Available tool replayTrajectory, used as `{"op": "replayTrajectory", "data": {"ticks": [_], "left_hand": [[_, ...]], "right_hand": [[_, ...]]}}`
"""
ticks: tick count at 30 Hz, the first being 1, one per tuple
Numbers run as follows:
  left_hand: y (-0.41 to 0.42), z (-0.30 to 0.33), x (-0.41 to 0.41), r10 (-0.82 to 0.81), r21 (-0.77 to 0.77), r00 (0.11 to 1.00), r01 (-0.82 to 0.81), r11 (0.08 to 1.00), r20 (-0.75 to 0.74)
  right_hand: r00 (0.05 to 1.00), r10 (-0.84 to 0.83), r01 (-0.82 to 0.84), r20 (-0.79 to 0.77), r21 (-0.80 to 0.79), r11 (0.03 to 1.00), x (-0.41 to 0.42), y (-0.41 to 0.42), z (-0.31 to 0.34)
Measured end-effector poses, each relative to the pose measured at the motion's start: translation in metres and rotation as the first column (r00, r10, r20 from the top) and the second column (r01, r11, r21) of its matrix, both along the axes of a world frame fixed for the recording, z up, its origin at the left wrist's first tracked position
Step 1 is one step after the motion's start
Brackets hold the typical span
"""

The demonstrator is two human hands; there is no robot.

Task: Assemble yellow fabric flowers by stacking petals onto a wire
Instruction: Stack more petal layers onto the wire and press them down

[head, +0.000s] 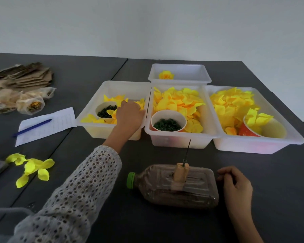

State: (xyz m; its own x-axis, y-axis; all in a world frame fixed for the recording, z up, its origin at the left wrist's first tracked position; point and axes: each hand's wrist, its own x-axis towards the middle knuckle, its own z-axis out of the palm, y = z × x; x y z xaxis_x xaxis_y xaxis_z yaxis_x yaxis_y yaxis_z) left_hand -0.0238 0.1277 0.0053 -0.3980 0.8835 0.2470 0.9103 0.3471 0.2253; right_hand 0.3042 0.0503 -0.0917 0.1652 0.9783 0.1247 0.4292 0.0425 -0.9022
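Reaching with the left hand [129,114] into the left translucent white plastic tray [102,132], among the loose yellow fabric petals [118,99] lying beside a white paper cup of small dark green pieces [107,109]. Covering the petals with the back of the hand, so cannot tell whether the fingers are already pinching one or only touching.

Resting the right hand [235,184] on the dark grey table [112,225], just beside the base of the brown clear plastic bottle with green cap [174,186] lying on its side; fingers loosely curled, holding nothing.

Standing bare and waiting: the thin dark wire [187,152], upright in a small wooden block [181,173] fixed on the bottle.

Probably picking the first petal now. Better taking only one, pinching lightly near its middle, separating it from neighbours before lifting. Then bringing its centre over the wire tip and pushing down straight, while steadying the bottle with the right hand against rolling.
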Motion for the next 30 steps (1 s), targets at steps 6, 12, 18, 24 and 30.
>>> {"op": "replayTrajectory", "data": {"ticks": [6,12,18,24,30], "left_hand": [[-0.015,0.028,-0.002,-0.172,0.495,0.979,0.095,0.864,0.113],[-0.058,0.076,0.047,-0.486,0.609,0.684,0.076,0.79,0.544],[-0.094,0.083,0.101,-0.583,0.47,0.422,0.348,0.812,0.694],[-0.096,0.08,0.115,-0.53,0.368,0.394,0.417,0.831,0.751],[-0.095,0.076,0.11,-0.515,0.302,0.446,0.466,0.832,0.732]], "right_hand": [[1.0,0.017,-0.017,-0.003,-0.01,1.0,0.001,-0.001,0.001],[1.0,0.017,-0.017,-0.003,0.0,1.0,0.001,-0.002,0.002],[1.0,0.02,-0.02,-0.002,-0.003,1.0,0.0,-0.002,0.002],[1.0,0.018,-0.017,-0.018,0.008,1.0,0.001,-0.003,0.001],[1.0,0.016,-0.015,-0.023,0.017,1.0,0.001,-0.001,-0.001]]}}
